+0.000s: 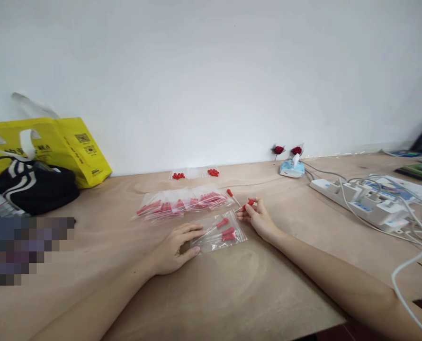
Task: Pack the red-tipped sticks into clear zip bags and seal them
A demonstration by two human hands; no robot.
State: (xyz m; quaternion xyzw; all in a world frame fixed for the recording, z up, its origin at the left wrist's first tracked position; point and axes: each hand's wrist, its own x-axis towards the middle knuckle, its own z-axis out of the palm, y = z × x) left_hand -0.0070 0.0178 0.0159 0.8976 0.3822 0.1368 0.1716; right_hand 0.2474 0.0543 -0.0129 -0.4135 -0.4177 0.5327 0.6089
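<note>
My right grip (pixel 258 219) closes on a red-bulbed dropper (pixel 248 205) at the mouth of a clear zip bag (pixel 204 244), while my left grip (pixel 173 248) spreads, unclenched, over the bag's far end. The dropper looks feather-light — its bulb probably soft and grippy, its thin stem stiff and perhaps breakable — so I would hold it by the bulb. The bag, with more red bulbs inside, looks limp and slippery. A loose dropper (pixel 229 192) lies just beyond my fingertips, crowding the opening; past it, overlapping packed bags (pixel 180 204) line the counter (pixel 264 284). To the right sit a tissue pack (pixel 291 169) and a power strip (pixel 360 203), a white cable (pixel 393 278) crossing by my forearm.
</note>
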